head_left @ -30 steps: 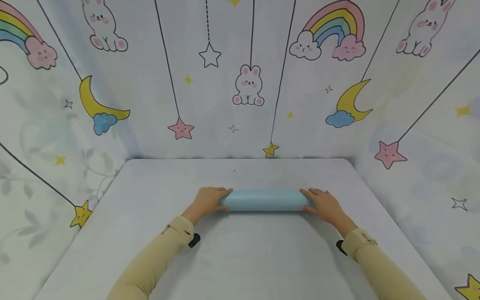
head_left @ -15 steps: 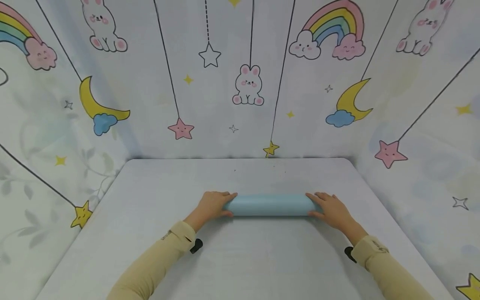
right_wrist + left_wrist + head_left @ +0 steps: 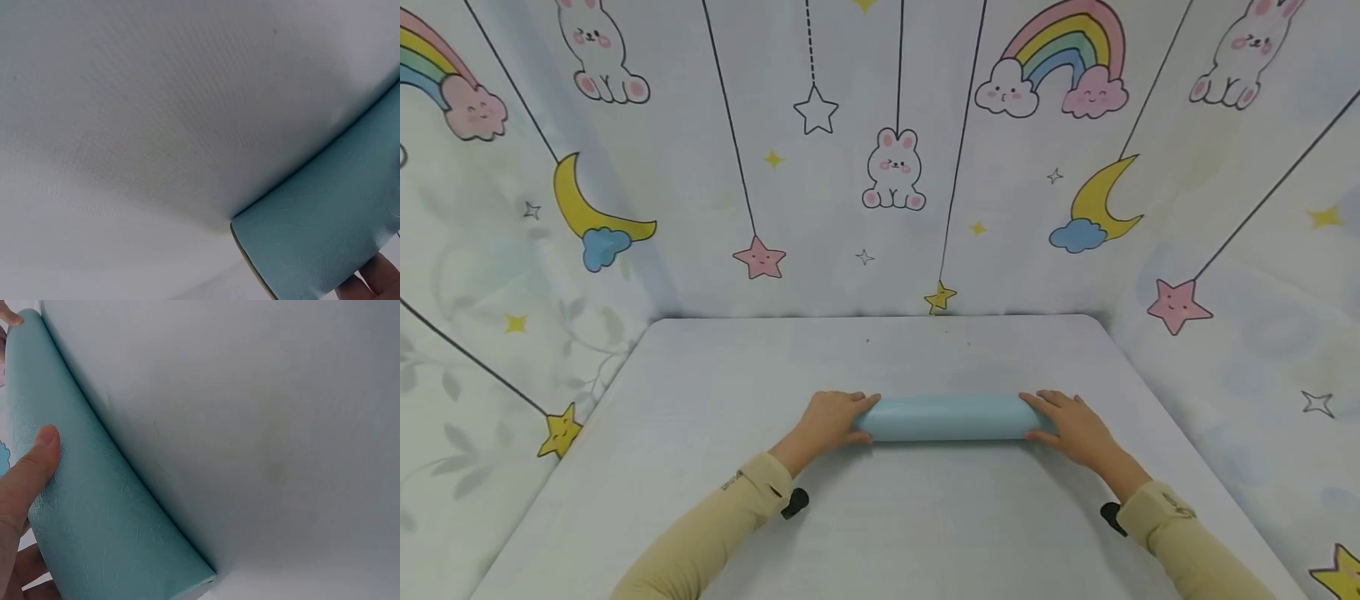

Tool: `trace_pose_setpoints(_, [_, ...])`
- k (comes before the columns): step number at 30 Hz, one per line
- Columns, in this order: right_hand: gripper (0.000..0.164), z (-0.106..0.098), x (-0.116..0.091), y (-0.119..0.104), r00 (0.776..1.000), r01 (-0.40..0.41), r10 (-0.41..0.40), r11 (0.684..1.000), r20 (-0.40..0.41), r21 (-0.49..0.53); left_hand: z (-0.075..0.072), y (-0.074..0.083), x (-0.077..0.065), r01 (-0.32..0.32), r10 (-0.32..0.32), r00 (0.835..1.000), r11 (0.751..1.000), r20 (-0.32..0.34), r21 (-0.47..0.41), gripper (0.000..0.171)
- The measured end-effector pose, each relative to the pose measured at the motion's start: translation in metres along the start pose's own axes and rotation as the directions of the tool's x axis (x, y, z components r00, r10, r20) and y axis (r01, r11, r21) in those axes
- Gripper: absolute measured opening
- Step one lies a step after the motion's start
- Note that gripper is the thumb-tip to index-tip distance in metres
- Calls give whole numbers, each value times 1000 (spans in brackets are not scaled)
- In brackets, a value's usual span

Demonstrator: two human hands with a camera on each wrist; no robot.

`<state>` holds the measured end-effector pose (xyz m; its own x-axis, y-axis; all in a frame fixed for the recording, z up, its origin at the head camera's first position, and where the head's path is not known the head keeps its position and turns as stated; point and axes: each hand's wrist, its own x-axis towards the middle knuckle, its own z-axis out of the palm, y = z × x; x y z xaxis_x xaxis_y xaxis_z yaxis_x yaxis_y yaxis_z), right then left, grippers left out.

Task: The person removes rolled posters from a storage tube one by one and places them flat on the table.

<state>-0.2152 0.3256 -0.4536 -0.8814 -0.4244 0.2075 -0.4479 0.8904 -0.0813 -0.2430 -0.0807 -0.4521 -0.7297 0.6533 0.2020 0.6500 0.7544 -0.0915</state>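
Note:
A light blue rolled-up mat point(image 3: 951, 418) lies crosswise on the white tabletop, its surface finely creased like leather in the left wrist view. Its left end is gripped by my left hand point(image 3: 829, 418), fingers over the far side and thumb along the near side. At the other end my right hand point(image 3: 1078, 429) holds it the same way. The left thumb point(image 3: 39, 464) presses on the teal-looking roll in the left wrist view. From the right wrist, fingers point(image 3: 375, 278) curl under the roll's lower side, and a thin tan edge point(image 3: 250, 265) shows at its end.
The white table point(image 3: 760, 350) has rounded far corners. Behind it and along both sides hangs a pale backdrop point(image 3: 700, 183) printed with rabbits, stars, moons and rainbows. Beige sleeves point(image 3: 722, 525) cover both arms, with a black wrist device point(image 3: 795, 502) by the left cuff.
Both hands have drawn the roll toward the person and slightly to the right, keeping their grip on its two ends. The roll's shape looks the same.

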Motion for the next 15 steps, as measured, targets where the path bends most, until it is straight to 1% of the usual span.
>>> trace_pose_setpoints(4, [63, 2, -1, 1, 1000, 4, -4, 1000, -11, 10, -1, 3, -3, 4, -4, 1000, 1000, -12, 8, 67])
trace_pose_setpoints(7, [63, 3, -2, 1, 1000, 6, -6, 1000, -19, 15, -3, 4, -3, 6, -6, 1000, 1000, -17, -9, 67])
trace_pose_setpoints(15, [63, 3, -1, 0, 1000, 13, -13, 1000, -17, 15, 1, 2, -2, 14, -14, 1000, 1000, -9, 8, 69])
